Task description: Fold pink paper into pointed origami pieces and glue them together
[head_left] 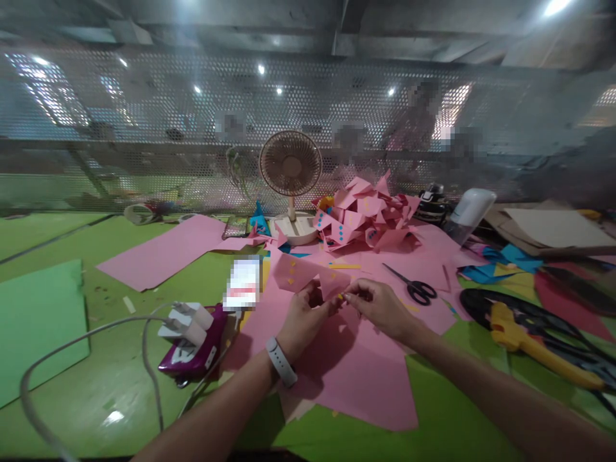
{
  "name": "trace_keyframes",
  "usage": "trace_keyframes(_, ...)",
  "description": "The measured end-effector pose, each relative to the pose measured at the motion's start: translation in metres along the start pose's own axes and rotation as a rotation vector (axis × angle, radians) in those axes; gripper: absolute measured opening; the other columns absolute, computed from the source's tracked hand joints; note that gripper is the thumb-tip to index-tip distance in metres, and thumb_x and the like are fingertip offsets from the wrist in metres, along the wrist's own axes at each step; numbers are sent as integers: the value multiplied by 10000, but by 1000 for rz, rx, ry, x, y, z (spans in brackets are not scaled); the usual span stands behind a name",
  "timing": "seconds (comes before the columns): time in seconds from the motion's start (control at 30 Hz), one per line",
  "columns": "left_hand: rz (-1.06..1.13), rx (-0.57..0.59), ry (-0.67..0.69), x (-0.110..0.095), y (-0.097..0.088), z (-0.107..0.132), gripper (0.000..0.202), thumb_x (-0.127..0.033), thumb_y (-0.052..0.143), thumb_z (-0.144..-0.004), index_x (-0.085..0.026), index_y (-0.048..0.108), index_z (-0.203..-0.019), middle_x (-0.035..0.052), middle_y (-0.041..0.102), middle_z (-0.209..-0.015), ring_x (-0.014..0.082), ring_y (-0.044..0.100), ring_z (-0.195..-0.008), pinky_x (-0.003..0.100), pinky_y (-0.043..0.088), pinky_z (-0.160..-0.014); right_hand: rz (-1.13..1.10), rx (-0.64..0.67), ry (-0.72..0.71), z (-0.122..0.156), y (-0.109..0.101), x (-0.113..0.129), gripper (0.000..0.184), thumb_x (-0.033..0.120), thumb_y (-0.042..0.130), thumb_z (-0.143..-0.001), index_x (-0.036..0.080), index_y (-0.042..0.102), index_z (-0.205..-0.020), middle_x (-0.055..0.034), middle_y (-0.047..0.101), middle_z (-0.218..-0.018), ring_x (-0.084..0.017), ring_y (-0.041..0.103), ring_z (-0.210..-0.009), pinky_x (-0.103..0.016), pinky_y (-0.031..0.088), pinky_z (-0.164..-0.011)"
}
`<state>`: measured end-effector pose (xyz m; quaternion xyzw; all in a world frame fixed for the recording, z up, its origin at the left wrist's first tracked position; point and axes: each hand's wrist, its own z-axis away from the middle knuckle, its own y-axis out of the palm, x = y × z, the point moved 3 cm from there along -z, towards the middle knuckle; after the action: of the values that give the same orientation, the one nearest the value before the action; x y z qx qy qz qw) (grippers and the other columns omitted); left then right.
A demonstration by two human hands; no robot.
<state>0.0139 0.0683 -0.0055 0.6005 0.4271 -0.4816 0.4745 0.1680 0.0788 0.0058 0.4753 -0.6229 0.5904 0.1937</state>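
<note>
My left hand (308,314), with a pale band at its wrist, is closed on a folded pink paper piece (291,269) dotted with small yellow shapes. Its fingers are partly hidden behind the paper. Close beside it, my right hand (378,305) pinches at a tiny yellow paper bit (341,296) by the folded piece's lower edge; the fingertips of both hands nearly meet there. Beneath them lie flat pink sheets (366,378). To the right of my right hand are black-handled scissors (418,290), blades pointing away to the left.
A small fan (290,163) stands behind, next to a heap of folded pink paper (360,215). On the left are a lit phone (243,283), a purple power strip (180,362) with plugs, and loose cables (86,337). A yellow glue gun (534,353) lies at right.
</note>
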Motion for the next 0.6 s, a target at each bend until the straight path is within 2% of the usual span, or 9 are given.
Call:
trace_keyframes(0.17,-8,-22,-15,-1,0,0,308,-310,719,-662,-170,455,-737,-5,590,-673,141,600,-655,271,489,-607,-33,-9,-6,-2,-2,-1,155,293,513,-812,174,611,-795,-4,616,-723,-120,535,-626,-231,411,-565)
trace_keyframes(0.3,59,26,-53,0,3,3,257,-315,671,-718,-174,483,-822,31,617,-812,175,631,-787,315,525,-676,-238,-92,47,-5,-2,-1,213,368,543,-799,164,604,-786,10,570,-674,-103,490,-572,-216,392,-517)
trace_keyframes(0.4,69,38,-85,2,5,5,253,-317,666,-726,-178,500,-858,41,619,-847,193,633,-842,333,534,-694,-358,-130,95,-5,-1,1,267,418,553,-790,158,610,-818,16,560,-659,-84,454,-509,-206,370,-469)
trace_keyframes(0.6,67,58,-89,5,6,4,315,-340,668,-726,-178,512,-946,63,616,-896,210,624,-878,367,544,-719,-342,-149,89,-5,3,5,243,389,563,-777,156,626,-802,5,596,-682,-92,487,-521,-214,385,-472)
